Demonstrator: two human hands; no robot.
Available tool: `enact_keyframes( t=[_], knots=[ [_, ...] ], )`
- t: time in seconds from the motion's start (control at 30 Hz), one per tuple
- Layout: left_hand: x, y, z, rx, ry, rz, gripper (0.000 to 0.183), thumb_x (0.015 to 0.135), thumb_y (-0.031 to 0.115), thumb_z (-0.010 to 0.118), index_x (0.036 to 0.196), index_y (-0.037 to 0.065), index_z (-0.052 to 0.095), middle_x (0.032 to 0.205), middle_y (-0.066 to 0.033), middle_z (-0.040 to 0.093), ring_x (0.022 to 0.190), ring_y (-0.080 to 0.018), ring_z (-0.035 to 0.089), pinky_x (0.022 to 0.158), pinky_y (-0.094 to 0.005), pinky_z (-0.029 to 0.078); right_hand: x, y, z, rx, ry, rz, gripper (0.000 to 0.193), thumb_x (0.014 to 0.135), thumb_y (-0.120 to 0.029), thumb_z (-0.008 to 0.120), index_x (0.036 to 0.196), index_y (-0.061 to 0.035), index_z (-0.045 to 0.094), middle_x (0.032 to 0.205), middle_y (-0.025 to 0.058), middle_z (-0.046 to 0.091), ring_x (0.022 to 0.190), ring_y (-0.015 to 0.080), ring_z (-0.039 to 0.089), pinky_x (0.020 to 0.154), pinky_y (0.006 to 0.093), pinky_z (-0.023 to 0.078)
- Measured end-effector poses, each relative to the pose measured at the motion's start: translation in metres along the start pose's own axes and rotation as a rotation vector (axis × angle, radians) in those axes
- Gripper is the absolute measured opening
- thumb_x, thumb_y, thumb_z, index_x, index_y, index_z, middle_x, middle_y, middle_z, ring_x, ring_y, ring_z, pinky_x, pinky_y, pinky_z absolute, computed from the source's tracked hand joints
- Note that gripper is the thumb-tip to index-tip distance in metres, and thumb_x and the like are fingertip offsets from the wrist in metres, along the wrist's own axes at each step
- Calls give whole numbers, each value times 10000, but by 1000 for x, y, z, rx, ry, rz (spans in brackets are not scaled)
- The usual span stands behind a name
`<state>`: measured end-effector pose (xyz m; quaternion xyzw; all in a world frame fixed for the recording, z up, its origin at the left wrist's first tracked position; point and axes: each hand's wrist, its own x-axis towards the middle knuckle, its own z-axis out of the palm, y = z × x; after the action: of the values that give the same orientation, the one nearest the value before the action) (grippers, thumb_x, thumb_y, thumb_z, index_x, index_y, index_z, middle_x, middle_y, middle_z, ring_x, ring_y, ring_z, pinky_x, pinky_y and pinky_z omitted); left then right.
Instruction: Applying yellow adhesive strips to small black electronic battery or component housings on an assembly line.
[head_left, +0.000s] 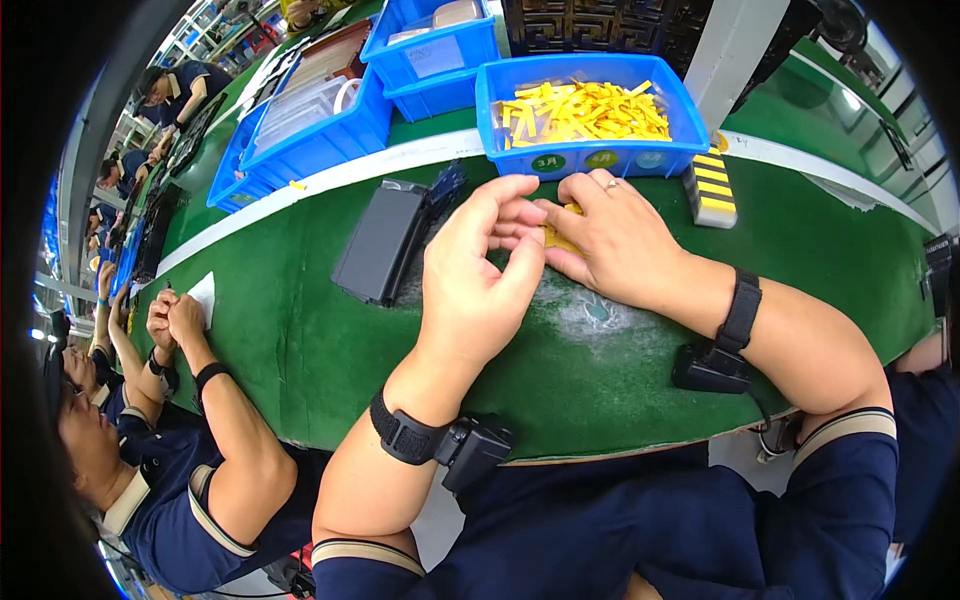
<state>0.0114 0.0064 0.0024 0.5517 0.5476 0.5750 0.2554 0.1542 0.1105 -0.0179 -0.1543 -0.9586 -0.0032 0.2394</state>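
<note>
Over the green tabletop, both of my hands meet at a small flat yellow piece [562, 238]. My right hand [625, 240] is closed over it, thumb below and fingers on top, hiding most of it. My left hand [475, 270] comes in from the left, fingers curled and thumb tip at the yellow piece's left edge, pinching there. Just beyond my hands stands a blue bin [600, 160] holding many loose yellow strips [590, 112]. A dark grey box-shaped device [380, 240] lies left of my left hand.
A yellow-and-black striped block [710, 190] sits right of the bin. Farther left are blue bins [320, 135] with packed parts and a stacked blue bin [432, 50]. A grey post [735, 65] rises behind. A co-worker's hands [175, 318] work at the left beside white paper [203, 298].
</note>
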Motion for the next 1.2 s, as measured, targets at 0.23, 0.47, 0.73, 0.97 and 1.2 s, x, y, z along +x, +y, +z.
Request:
enact_keyframes(
  t=[0.23, 0.47, 0.73, 0.97, 1.2],
  knots=[
    [-2, -1, -1, 4, 12, 17, 327, 823, -38, 554, 1149, -25, 527, 928, -68, 605, 832, -119, 592, 759, -237, 477, 9, 0, 3, 83, -61, -29, 167, 815, -207, 590, 802, -58, 516, 728, 105, 533, 653, 279, 595, 550, 396, 488],
    [-2, 3, 0, 53, 35, 78, 347, 778, -44, 559, 1124, -17, 545, 836, -93, 621, 752, -148, 621, 687, -261, 504, 8, 4, -1, 184, -100, -92, 159, 805, -170, 604, 792, -41, 514, 698, 107, 581, 652, 283, 614, 572, 392, 494],
    [-1, 7, -4, 154, 123, 238, 333, 757, -69, 579, 1085, -10, 573, 813, -96, 623, 722, -172, 628, 661, -268, 508, 79, 28, -61, 147, 463, -97, 97, 793, -60, 629, 749, -7, 559, 652, 118, 539, 601, 295, 551, 543, 352, 446],
    [4, 9, -9, 288, 58, 311, 285, 767, -73, 587, 1044, -10, 606, 816, -90, 641, 732, -148, 630, 677, -252, 505, 86, 61, -30, -32, 53, 198, 396, 813, -358, 627, 1002, -11, 647, 1114, 167, 585, 1065, 326, 539, 909, 378, 424],
    [-2, 17, -4, 282, 30, 290, 247, 770, -60, 579, 1007, -8, 624, 831, -98, 644, 726, -146, 631, 671, -248, 498, 81, 72, -68, 221, 438, 192, 154, 830, -133, 610, 929, -31, 668, 862, 86, 632, 817, 235, 614, 734, 310, 480]
  ],
)
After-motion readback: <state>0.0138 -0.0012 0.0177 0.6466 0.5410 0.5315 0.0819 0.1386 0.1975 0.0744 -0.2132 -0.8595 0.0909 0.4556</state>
